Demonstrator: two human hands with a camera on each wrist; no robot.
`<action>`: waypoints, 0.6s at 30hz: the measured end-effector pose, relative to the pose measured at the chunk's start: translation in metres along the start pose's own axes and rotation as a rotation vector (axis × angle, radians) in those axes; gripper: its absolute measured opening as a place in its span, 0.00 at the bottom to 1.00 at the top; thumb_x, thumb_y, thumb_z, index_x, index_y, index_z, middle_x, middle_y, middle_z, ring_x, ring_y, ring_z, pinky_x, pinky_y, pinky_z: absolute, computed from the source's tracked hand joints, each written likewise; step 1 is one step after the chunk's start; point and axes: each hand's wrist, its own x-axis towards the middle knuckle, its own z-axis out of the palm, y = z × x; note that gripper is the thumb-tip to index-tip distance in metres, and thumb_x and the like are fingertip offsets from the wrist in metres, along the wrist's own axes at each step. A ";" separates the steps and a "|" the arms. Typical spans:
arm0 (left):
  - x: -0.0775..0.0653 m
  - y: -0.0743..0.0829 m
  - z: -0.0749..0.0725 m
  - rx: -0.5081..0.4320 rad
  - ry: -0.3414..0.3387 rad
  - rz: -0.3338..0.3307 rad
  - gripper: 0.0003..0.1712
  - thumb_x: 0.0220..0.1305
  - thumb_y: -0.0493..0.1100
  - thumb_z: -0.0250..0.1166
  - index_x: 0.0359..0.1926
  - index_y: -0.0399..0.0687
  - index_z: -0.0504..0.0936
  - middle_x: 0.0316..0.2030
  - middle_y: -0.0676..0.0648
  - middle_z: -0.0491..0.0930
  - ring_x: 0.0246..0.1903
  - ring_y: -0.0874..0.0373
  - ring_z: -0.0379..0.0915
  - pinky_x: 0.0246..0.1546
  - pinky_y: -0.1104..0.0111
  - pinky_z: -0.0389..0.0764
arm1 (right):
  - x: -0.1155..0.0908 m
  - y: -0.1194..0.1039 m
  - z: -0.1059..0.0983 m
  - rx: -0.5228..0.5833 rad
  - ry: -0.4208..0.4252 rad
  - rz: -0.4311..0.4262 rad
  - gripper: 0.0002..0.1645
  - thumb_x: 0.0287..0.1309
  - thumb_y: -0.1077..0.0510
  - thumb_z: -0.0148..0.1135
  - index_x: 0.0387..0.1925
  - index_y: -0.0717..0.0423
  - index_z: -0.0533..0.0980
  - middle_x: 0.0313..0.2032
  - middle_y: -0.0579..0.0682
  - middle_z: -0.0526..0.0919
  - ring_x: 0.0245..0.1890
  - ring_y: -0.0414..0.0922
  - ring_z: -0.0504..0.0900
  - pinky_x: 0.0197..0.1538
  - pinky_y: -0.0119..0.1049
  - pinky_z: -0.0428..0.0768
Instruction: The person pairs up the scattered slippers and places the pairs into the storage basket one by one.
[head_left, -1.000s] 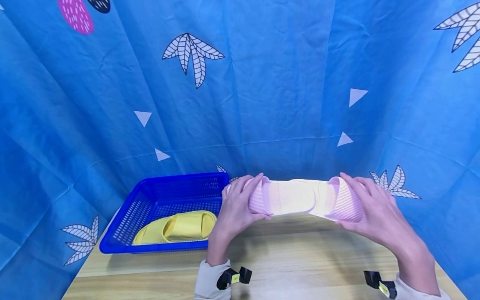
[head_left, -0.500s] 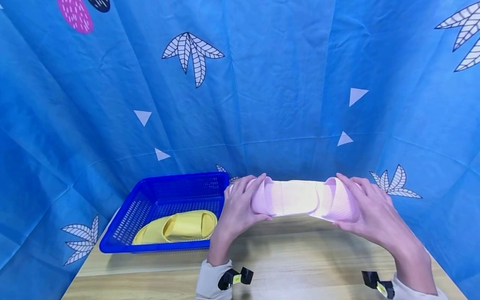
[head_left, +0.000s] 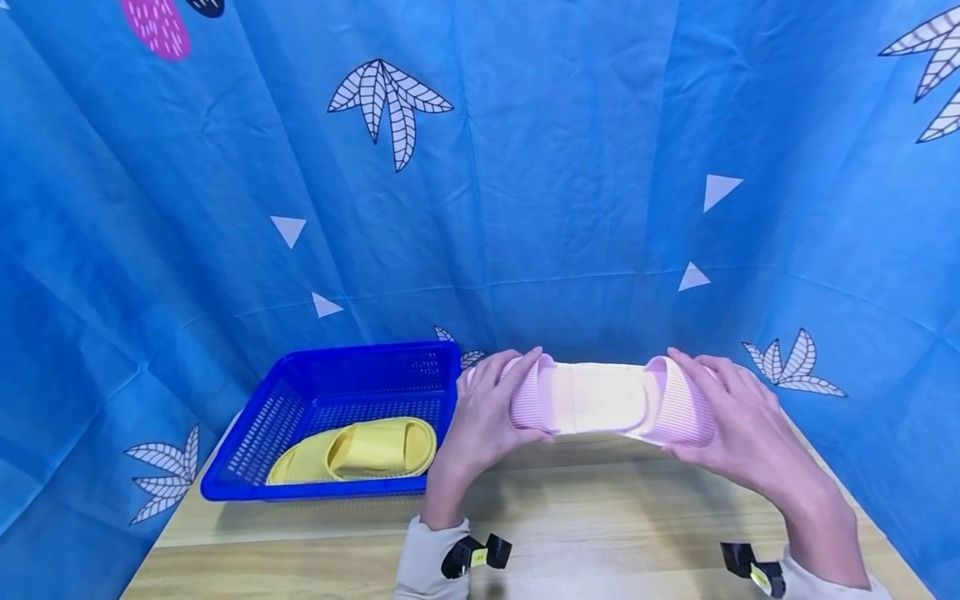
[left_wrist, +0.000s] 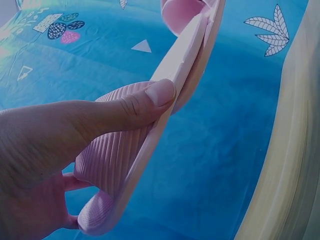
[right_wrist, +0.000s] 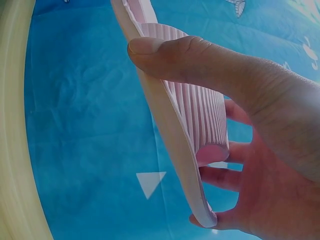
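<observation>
Two pink slippers with ribbed straps are held up above the wooden table, heel to heel, with their toes pointing outward. The left slipper point(head_left: 531, 396) has its heel lying over the heel of the right slipper point(head_left: 681, 404). My left hand point(head_left: 480, 412) grips the left slipper around its strap end, thumb on the near edge and fingers at the far side. At the other end, my right hand point(head_left: 750, 425) holds the right slipper the same way. Each wrist view shows the thumb pressing the sole's edge beside the ribbed strap point(left_wrist: 112, 160).
A blue plastic basket point(head_left: 322, 490) stands on the left of the wooden table point(head_left: 585, 533), close to my left hand. Inside it lies a yellow slipper point(head_left: 375, 450). A patterned blue cloth point(head_left: 555, 167) hangs behind the table.
My hands have come slightly closer together, the left moving right and the right moving left. The slippers' heels overlap more. Basket and yellow slipper stay put.
</observation>
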 end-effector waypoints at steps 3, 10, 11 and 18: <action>0.000 0.001 0.001 0.004 0.001 0.005 0.65 0.37 0.66 0.85 0.77 0.62 0.66 0.64 0.48 0.72 0.66 0.50 0.64 0.65 0.42 0.63 | 0.001 0.000 0.001 0.001 -0.006 0.006 0.75 0.20 0.51 0.93 0.76 0.47 0.64 0.59 0.62 0.73 0.57 0.65 0.68 0.53 0.74 0.63; 0.002 0.005 0.003 0.025 0.002 0.016 0.64 0.36 0.66 0.85 0.76 0.63 0.66 0.64 0.48 0.73 0.67 0.50 0.64 0.64 0.43 0.63 | 0.002 -0.001 0.001 0.002 -0.014 0.003 0.75 0.21 0.51 0.93 0.77 0.46 0.63 0.59 0.63 0.73 0.58 0.66 0.67 0.57 0.75 0.61; 0.002 0.005 0.003 0.030 0.004 0.018 0.65 0.36 0.66 0.85 0.76 0.63 0.66 0.64 0.48 0.73 0.67 0.50 0.64 0.64 0.43 0.64 | 0.002 -0.001 0.001 0.004 -0.015 0.003 0.75 0.21 0.50 0.93 0.77 0.46 0.63 0.59 0.63 0.73 0.59 0.66 0.67 0.57 0.75 0.61; 0.002 0.007 0.004 0.048 -0.003 0.016 0.65 0.36 0.68 0.84 0.76 0.64 0.66 0.64 0.49 0.72 0.67 0.51 0.64 0.64 0.42 0.64 | 0.003 -0.002 0.003 0.016 -0.010 -0.018 0.74 0.21 0.52 0.92 0.76 0.47 0.63 0.58 0.63 0.73 0.59 0.67 0.66 0.60 0.75 0.58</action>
